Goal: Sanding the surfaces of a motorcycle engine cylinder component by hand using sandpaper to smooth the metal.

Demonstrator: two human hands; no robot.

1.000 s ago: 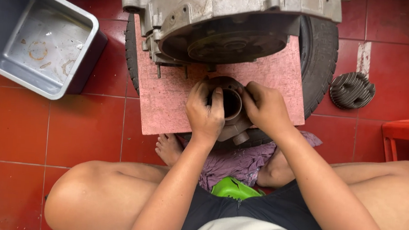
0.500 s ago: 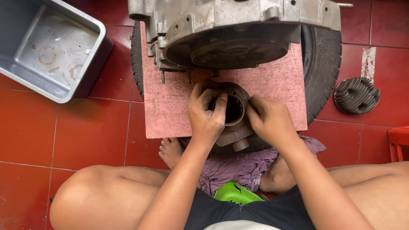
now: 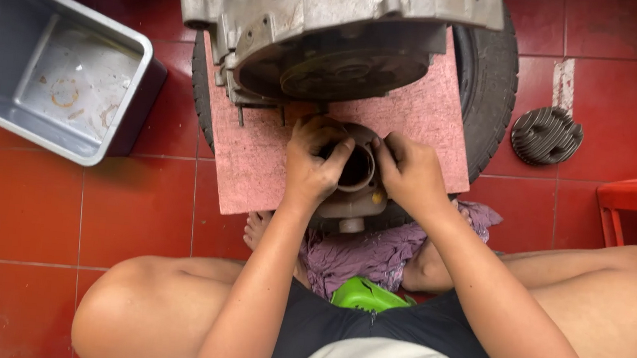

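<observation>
My left hand and my right hand curl around a short metal cylinder, fingers closed on its rim from either side; it sits at the near edge of a pink fibrous board, just below the cast grey engine case. The board rests on a black rubber tyre and the cylinder overhangs toward a crumpled purple rag, so, as I judge it, a greasy grip or a tilt of the board could let it slide off onto my foot or the hard red tiled floor. A finned round cylinder head lies well apart on the right; a smooth grey plastic tub stands on the left.
</observation>
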